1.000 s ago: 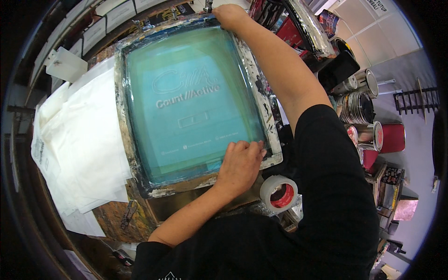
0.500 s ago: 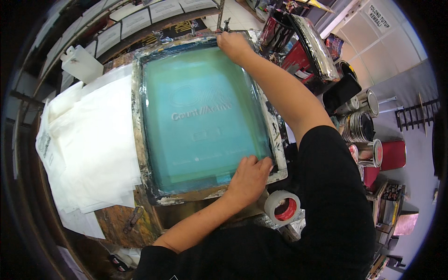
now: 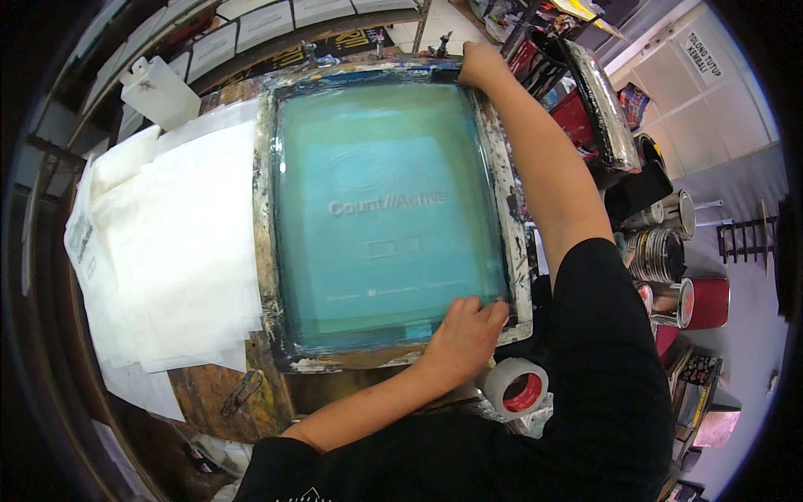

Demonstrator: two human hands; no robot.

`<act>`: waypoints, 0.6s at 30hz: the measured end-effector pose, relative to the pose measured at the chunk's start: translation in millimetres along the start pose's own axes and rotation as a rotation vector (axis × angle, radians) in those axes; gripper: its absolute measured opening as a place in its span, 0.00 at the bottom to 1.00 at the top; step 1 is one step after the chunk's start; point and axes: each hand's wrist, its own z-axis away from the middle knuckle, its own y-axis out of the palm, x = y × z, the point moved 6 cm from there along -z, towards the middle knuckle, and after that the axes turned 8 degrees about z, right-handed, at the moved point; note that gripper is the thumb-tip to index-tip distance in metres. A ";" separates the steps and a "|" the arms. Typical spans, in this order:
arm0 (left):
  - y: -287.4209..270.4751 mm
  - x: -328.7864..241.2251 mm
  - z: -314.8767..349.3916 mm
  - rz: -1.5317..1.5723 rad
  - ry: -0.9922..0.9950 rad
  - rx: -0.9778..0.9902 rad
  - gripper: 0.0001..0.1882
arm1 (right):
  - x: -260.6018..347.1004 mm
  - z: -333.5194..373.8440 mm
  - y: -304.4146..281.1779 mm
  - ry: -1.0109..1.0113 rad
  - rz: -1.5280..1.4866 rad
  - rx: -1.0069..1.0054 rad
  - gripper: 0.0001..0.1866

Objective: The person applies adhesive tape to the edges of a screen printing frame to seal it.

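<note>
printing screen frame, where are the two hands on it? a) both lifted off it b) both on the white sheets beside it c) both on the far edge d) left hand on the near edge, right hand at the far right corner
d: the left hand presses the near edge of the printing screen frame, while the right hand grips its far right corner.
</note>
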 end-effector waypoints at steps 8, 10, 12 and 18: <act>2.1 -0.5 4.4 -0.076 0.116 -0.041 0.13 | -0.5 -4.8 -13.7 -0.007 -0.063 0.216 0.29; 1.0 -0.9 3.0 -0.077 0.104 -0.021 0.13 | -2.6 -3.6 -14.8 0.006 -0.071 0.181 0.29; 2.1 -1.1 2.2 -0.065 0.118 -0.023 0.13 | -8.1 0.3 -12.9 0.012 -0.088 0.147 0.30; 0.0 -1.4 1.7 -0.081 0.117 -0.021 0.14 | -3.3 4.0 -20.0 0.016 -0.058 0.075 0.34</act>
